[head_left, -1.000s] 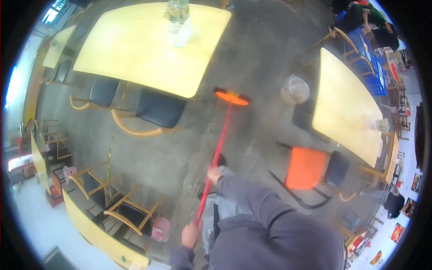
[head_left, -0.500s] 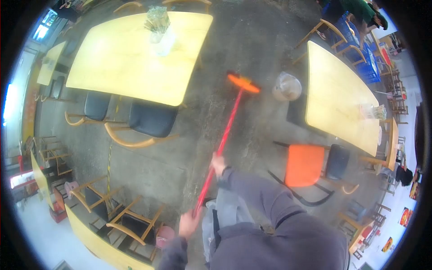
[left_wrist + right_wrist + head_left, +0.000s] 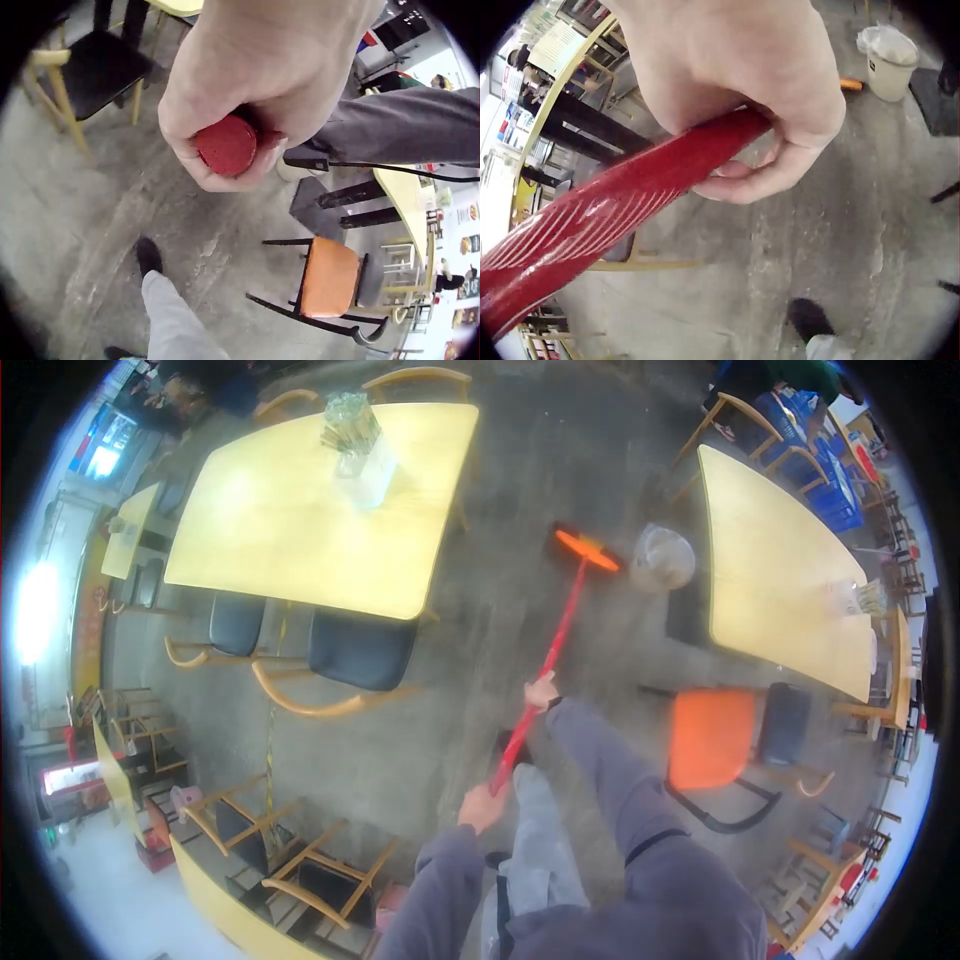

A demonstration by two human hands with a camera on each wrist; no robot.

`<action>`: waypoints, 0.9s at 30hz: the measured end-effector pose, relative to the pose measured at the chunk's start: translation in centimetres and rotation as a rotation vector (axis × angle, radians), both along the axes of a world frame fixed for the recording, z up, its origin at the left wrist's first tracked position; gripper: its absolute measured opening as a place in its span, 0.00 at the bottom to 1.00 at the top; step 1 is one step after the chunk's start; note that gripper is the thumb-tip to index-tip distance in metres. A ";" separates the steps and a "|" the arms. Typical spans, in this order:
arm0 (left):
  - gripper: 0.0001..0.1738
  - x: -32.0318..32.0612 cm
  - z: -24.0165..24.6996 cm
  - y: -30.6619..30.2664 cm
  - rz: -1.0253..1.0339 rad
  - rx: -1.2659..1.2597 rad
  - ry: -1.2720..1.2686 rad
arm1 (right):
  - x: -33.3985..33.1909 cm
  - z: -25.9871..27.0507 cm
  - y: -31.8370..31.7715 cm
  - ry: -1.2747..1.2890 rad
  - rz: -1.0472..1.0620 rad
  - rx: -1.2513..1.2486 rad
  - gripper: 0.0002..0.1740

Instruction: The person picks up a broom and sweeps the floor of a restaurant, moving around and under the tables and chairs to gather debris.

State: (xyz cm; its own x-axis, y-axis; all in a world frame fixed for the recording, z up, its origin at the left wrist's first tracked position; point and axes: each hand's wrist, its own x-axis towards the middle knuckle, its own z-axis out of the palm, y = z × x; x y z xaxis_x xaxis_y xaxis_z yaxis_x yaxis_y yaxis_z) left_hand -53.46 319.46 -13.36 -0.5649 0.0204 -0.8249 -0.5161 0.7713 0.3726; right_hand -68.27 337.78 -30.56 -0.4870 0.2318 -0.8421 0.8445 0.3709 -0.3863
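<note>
Left grip [image 3: 483, 808]: fingers curled tight round top end of broom handle [image 3: 548, 660], red end cap showing out of fist. Right grip [image 3: 541, 691]: wrapped round same handle further down, fingers curled under it. Handle red, partly ribbed, slanting away from person. Broom head [image 3: 585, 550], orange, down on concrete floor [image 3: 450, 700] between two yellow tables, just beside white lined bin [image 3: 662, 558], near corner of left table [image 3: 300, 530]. Orange chair [image 3: 712, 738] at edge of right table [image 3: 780, 580]. Posters [image 3: 470, 245] too small to read.
</note>
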 end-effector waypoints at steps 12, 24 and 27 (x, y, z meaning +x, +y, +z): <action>0.32 16.2 1.7 -13.6 0.049 -0.112 -0.115 | 16.0 1.6 -13.8 -0.125 0.382 0.121 0.53; 0.35 53.1 4.2 -24.1 0.158 -0.054 -0.033 | 53.3 -4.3 -28.5 0.189 0.372 0.305 0.52; 0.27 59.2 13.5 -25.3 0.249 -0.077 0.076 | 62.0 -5.6 -31.8 -0.145 -0.117 -0.077 0.38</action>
